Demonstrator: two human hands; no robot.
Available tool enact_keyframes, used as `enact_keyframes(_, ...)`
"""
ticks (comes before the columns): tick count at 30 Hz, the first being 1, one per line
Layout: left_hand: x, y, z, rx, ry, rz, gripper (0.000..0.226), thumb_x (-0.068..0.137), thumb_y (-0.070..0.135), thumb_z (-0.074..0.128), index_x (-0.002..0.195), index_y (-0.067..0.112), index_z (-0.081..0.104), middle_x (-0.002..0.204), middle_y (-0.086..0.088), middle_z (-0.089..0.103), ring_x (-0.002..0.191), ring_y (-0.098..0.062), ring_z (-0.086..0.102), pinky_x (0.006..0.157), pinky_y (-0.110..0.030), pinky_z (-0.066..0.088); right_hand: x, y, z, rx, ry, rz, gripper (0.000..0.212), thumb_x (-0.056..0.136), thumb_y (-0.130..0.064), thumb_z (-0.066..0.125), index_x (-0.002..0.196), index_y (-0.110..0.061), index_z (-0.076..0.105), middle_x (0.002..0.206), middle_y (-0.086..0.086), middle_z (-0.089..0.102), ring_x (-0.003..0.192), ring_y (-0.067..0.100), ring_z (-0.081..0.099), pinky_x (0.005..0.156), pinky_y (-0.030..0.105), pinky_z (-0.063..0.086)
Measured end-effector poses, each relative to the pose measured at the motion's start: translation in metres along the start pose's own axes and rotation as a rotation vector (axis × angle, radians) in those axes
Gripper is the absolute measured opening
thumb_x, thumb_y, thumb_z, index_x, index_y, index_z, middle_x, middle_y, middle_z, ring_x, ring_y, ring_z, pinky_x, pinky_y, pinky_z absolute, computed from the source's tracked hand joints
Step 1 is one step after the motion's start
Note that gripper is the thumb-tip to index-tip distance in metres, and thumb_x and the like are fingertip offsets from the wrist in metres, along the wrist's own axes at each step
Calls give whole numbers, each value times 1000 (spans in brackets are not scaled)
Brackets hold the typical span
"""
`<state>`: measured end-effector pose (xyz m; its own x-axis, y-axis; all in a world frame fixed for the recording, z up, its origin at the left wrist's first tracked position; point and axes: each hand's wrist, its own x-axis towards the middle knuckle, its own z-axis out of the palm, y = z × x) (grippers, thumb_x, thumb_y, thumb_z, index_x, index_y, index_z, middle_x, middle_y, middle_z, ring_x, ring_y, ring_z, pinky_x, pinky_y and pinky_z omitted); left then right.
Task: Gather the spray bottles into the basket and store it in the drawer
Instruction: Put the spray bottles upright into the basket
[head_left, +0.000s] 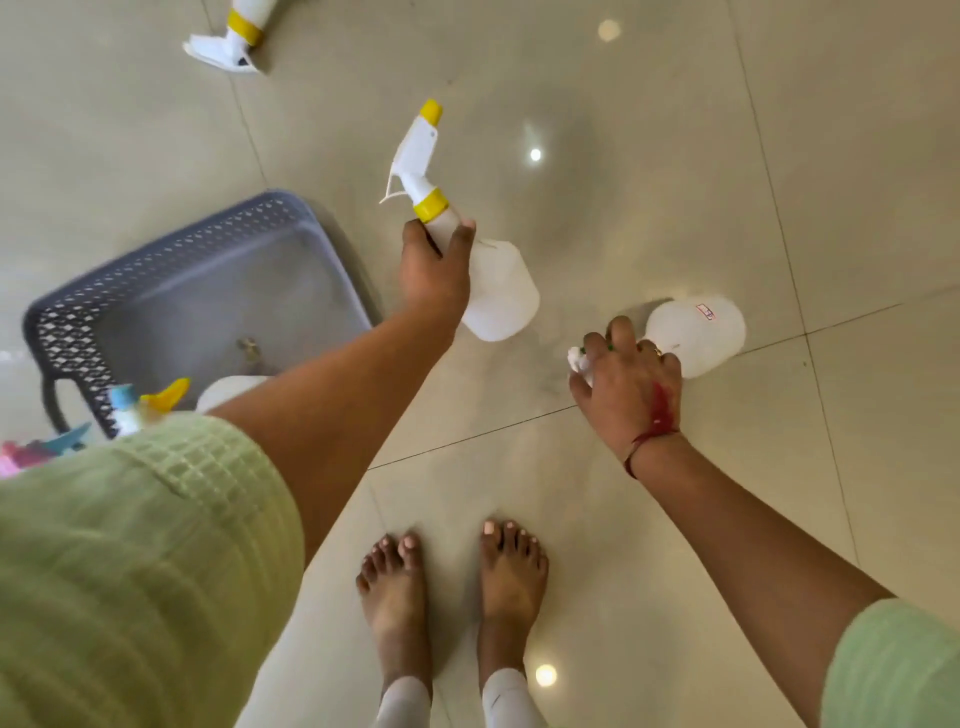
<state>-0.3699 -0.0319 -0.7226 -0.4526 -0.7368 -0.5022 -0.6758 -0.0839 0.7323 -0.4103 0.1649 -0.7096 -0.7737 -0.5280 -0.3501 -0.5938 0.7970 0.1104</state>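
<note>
Above the pale tiled floor (675, 156) we see both arms reaching forward and down. Our left hand (436, 270) is stretched out farthest, its back toward the camera, thumb and fingers wrapped round the neck of a yellow-collared spray bottle (498, 296). That bottle is held off the floor and tilted: its white trigger head with the yellow nozzle points away from us, and its round body hangs below and right of the knuckles. It sits just to the right of the grey basket (156, 262), outside the rim. Our right hand (626, 384), a red thread at the wrist, is lower, with fingers curled over the neck and head of a second white bottle (696, 332). Its body sticks out past the fingers to the right, on its side. Whether it touches the tiles we cannot tell. At the basket's near end are more bottles (156, 400), partly hidden by the green left sleeve (130, 545). A further bottle (234, 36) lies on the floor well beyond the basket. Bare feet (452, 587) stand below the hands.
</note>
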Motion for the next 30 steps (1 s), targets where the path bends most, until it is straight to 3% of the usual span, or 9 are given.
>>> enact_keyframes(2, 8, 49, -17, -84, 5, 0, 27, 85, 39, 60, 97, 18, 47, 77, 14, 53, 72, 2, 54, 64, -22, 41, -5, -1, -21, 14, 47, -20, 23, 81, -25, 65, 95, -8, 60, 102, 16, 57, 57, 32, 62, 55, 32, 46)
enact_keyframes(7, -30, 47, -70, -142, 36, 67, 25, 89, 29, 62, 96, 17, 41, 82, 8, 54, 74, -6, 52, 64, -11, 39, -3, -15, -66, 170, -87, -18, 29, 97, -31, 47, 112, -7, 51, 125, 17, 46, 80, 33, 67, 63, 36, 54)
enact_keyframes(9, -33, 52, -90, -84, 77, 83, 27, 87, 29, 63, 93, 18, 40, 80, 10, 52, 73, -5, 50, 60, -8, 38, 0, -24, -83, 338, -63, 2, 31, 95, -33, 49, 112, -7, 53, 121, 15, 45, 79, 35, 65, 63, 35, 54)
enact_keyframes(17, -65, 21, -151, -83, 227, 76, 37, 86, 26, 65, 114, 12, 47, 101, 6, 58, 93, -12, 54, 79, -25, 40, 19, -77, -148, 963, 202, 30, 29, 85, -29, 67, 99, -4, 61, 109, 13, 52, 80, 16, 53, 66, -1, 38)
enact_keyframes(18, -68, 18, -155, -91, 232, 70, 36, 85, 26, 66, 114, 14, 47, 102, 8, 57, 94, -11, 53, 80, -25, 40, 22, -82, -155, 1019, 209, 21, 29, 85, -30, 68, 97, -5, 61, 105, 11, 56, 81, 19, 56, 69, 1, 41)
enact_keyframes(21, -74, 10, -166, -107, 245, 29, 41, 83, 26, 69, 117, 15, 49, 104, 9, 56, 98, -8, 50, 81, -25, 39, 29, -102, -175, 1170, 162, -12, 26, 84, -34, 68, 91, -12, 57, 83, 3, 67, 75, 23, 70, 68, 37, 58)
enact_keyframes(24, -76, 3, -170, -110, 274, -40, 46, 80, 27, 73, 119, 12, 53, 102, 9, 55, 96, -8, 49, 81, -25, 38, 34, -118, -187, 1130, 228, -106, 26, 81, -40, 68, 79, -21, 51, 63, -14, 57, 55, 0, 60, 53, 20, 49)
enact_keyframes(26, -76, -2, -172, -99, 273, -50, 45, 79, 24, 74, 117, 12, 53, 100, 9, 55, 94, -10, 51, 79, -25, 40, 39, -128, -195, 1044, 267, -153, 30, 78, -44, 68, 73, -22, 48, 56, -15, 49, 51, 1, 50, 48, 11, 35)
enact_keyframes(30, -75, -15, -174, -131, 281, -62, 44, 75, 15, 77, 111, 15, 50, 93, 8, 56, 90, -16, 57, 78, -35, 52, 54, -146, -202, 1054, 211, -109, 34, 71, -45, 73, 73, -18, 52, 68, 8, 66, 62, 27, 64, 59, 37, 54)
